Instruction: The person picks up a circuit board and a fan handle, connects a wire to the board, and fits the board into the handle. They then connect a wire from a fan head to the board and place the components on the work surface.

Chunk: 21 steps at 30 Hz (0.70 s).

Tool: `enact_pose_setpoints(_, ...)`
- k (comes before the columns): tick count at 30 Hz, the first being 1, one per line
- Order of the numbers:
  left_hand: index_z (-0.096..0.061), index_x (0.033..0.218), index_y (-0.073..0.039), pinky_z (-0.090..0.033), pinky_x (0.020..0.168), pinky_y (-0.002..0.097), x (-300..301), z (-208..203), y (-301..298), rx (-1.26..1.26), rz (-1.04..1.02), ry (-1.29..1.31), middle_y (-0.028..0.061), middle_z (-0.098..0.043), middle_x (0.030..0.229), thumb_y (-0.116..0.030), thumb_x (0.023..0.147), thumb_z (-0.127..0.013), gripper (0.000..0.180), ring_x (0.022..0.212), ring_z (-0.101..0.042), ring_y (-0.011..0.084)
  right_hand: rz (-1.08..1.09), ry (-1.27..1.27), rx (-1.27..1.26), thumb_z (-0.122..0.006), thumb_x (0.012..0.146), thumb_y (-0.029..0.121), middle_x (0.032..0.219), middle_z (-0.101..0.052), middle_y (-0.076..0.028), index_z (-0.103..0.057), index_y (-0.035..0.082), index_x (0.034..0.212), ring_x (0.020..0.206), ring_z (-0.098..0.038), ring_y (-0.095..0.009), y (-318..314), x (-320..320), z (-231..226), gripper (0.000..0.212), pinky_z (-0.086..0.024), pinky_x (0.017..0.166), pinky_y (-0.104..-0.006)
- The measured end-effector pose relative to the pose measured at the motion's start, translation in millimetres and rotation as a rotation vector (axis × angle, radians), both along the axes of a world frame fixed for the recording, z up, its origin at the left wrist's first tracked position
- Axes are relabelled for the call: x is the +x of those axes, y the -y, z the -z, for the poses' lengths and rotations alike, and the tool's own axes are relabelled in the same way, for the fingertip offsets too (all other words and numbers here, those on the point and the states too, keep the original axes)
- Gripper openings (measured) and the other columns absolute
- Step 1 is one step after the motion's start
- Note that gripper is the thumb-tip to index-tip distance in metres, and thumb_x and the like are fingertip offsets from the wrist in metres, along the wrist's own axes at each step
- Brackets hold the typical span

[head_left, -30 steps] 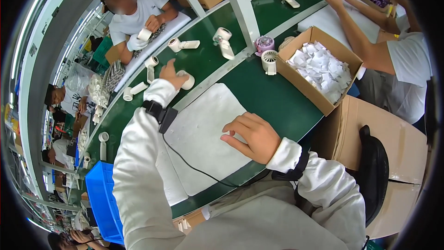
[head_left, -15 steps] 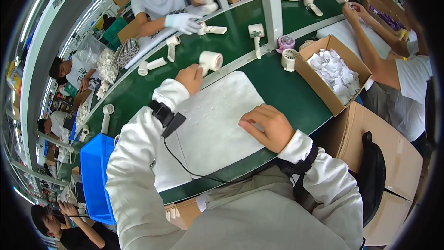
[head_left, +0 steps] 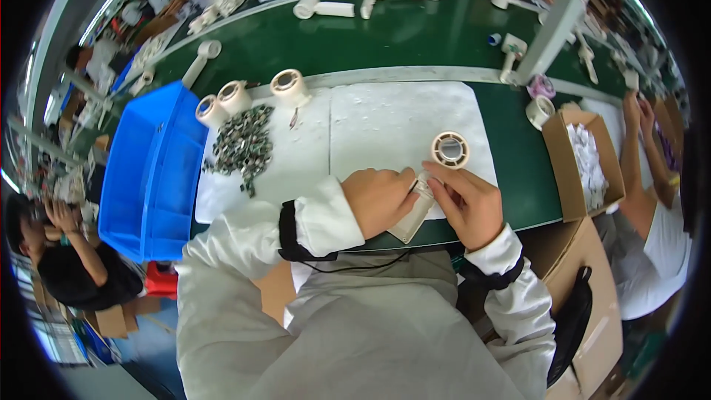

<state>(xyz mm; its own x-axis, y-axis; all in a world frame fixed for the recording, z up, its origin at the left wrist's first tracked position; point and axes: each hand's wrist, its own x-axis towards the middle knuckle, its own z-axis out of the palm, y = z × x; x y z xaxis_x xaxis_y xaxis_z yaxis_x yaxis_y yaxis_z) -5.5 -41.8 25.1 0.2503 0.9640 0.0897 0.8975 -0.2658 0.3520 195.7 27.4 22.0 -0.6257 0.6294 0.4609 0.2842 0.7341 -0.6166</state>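
The cream handheld fan lies between my two hands, above the right part of the white sheet. My left grip is closed on its handle from the left, with the thumb out of sight. My right grip comes in from the other side, thumb and fingertips at the neck just below the round head; I cannot tell whether they squeeze it or only touch it. The handle slants toward me, its squared end reaching past the sheet's near edge.

The fan looks like smooth, hard plastic: a spoked ring around a grey disc, then a flat, narrow handle. The sheet itself is matte and faintly marked, with a straight seam running down it, and sits on the glossy green bench.

Toward the sheet's far left corner stand three drum-shaped cream pieces, and in front of them a jagged heap of small green and grey parts. Left of the sheet is a shiny blue bin; right of it, a brown cardboard box holds crumpled-looking white slips.
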Motion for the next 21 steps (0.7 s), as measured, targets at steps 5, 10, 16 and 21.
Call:
enact_pose_setpoints(5,-0.066,0.081,-0.001,-0.052,0.054,0.0406,16,2,8,0.17,0.099,-0.2,0.0138,-0.067,0.068,-0.012,0.082,-0.067,0.011,0.065,-0.069,0.0307,0.034,0.046,0.011,-0.069,0.091,0.005,0.074,-0.067,-0.011,-0.073,0.006,0.118,0.058,-0.063,-0.024,15,-4,12,0.027,-0.051,0.056,-0.0351)
enact_pose_setpoints(10,-0.062,0.084,-0.002,-0.055,0.055,0.038,9,-9,3,0.205,0.167,-0.343,0.0112,-0.068,0.072,-0.013,0.078,-0.066,0.013,0.064,-0.07,0.0275,-0.032,0.186,-0.104,-0.074,0.087,0.01,0.072,-0.067,-0.011,-0.075,0.005,0.107,0.057,-0.064,-0.024,12,-5,1,0.021,-0.05,0.054,-0.0357)
enact_pose_setpoints(16,-0.063,0.087,-0.003,-0.054,0.055,0.0383,-6,-3,16,0.259,0.19,-0.376,0.0094,-0.067,0.072,-0.013,0.081,-0.065,0.013,0.064,-0.07,0.0272,-0.083,0.264,-0.031,-0.077,0.084,0.014,0.07,-0.067,-0.009,-0.075,0.005,0.1,0.057,-0.065,-0.025,11,-3,-4,0.019,-0.05,0.054,-0.0366)
enact_pose_setpoints(21,-0.062,0.091,-0.004,-0.053,0.056,0.0404,-10,-8,20,0.132,0.191,-0.311,0.0099,-0.067,0.072,-0.016,0.079,-0.066,0.017,0.064,-0.07,0.0279,-0.122,0.239,0.087,-0.078,0.082,0.014,0.069,-0.066,-0.008,-0.074,0.006,0.098,0.057,-0.064,-0.026,14,-10,3,0.018,-0.05,0.053,-0.0361)
